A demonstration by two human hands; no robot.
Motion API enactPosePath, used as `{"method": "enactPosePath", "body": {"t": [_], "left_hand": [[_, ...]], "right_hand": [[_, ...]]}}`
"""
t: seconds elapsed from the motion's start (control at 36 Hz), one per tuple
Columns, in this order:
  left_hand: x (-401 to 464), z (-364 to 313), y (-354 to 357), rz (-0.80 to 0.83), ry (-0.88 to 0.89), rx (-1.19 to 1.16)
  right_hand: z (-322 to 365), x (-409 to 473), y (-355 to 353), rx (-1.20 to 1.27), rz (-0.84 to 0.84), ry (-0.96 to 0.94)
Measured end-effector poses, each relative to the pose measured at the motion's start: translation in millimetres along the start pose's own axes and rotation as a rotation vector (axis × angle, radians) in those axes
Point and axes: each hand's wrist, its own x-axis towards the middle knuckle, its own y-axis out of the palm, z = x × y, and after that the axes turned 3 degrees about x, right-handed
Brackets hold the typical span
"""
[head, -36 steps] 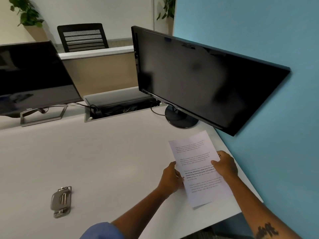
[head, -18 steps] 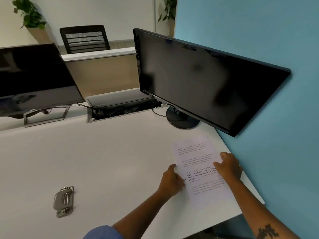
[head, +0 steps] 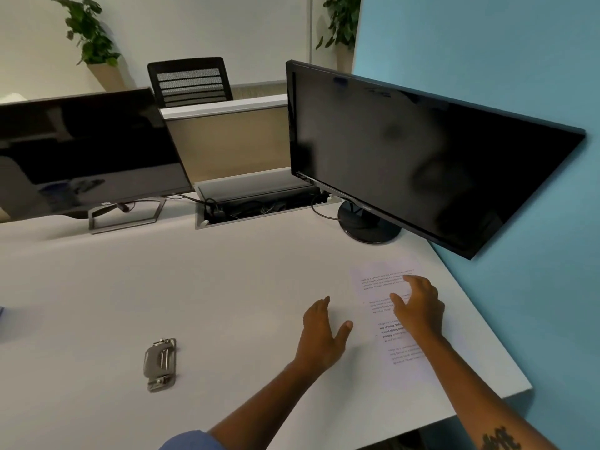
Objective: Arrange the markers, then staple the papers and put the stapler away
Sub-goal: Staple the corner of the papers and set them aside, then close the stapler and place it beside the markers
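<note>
- The papers (head: 386, 316) lay flat on the white desk (head: 162, 287) at about 4 o'clock in the view, close to the desk's right edge and the blue wall (head: 487, 43)
- The right hand (head: 418, 306) was over the papers with its fingers spread and loosely bent, gripping nothing; whether the fingertips touched the sheet could not be told
- The left hand (head: 321, 336) was over bare desk just to the 9 o'clock side of the papers, fingers relaxed, thumb stuck out toward the sheet, holding nothing and apart from the sheet
- A blue sleeve (head: 191, 441) showed at 6 o'clock, at the bottom edge of the view
- The stapler (head: 159, 364), grey and metal, lay on the desk at about 8 o'clock, well apart from both hands and from the papers
- A black monitor (head: 422, 151) stood on a round base at 1 o'clock, its dark screen overhanging the far end of the papers
- A second monitor (head: 87, 147) stood at 10 o'clock, also dark
- Between the two monitors an open cable tray (head: 259, 203) was sunk into the desk, with wires in it
- Beyond the desk divider at 12 o'clock stood a black chair (head: 190, 81), and a potted plant (head: 91, 34) at 11 o'clock
</note>
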Motion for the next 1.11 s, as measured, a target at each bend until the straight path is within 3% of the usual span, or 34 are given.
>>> {"method": "enactPosePath", "body": {"t": [0.28, 0.44, 0.75, 0.94, 1.11], "left_hand": [[-18, 63, -75, -0.069, -0.004, 0.370], [-35, 112, -128, -0.117, -0.040, 0.470], [-64, 192, -207, -0.321, -0.200, 0.311], [-88, 230, -242, -0.444, -0.342, -0.012], [-107, 243, -253, -0.420, -0.417, -0.215]], "right_hand": [[85, -41, 62, 0.078, 0.095, -0.232], [145, -79, 98, 0.095, 0.206, -0.321], [245, -159, 144, 0.277, 0.419, -0.424], [290, -199, 166, 0.443, 0.609, -0.256], [313, -225, 177, 0.514, 0.711, -0.089]]}}
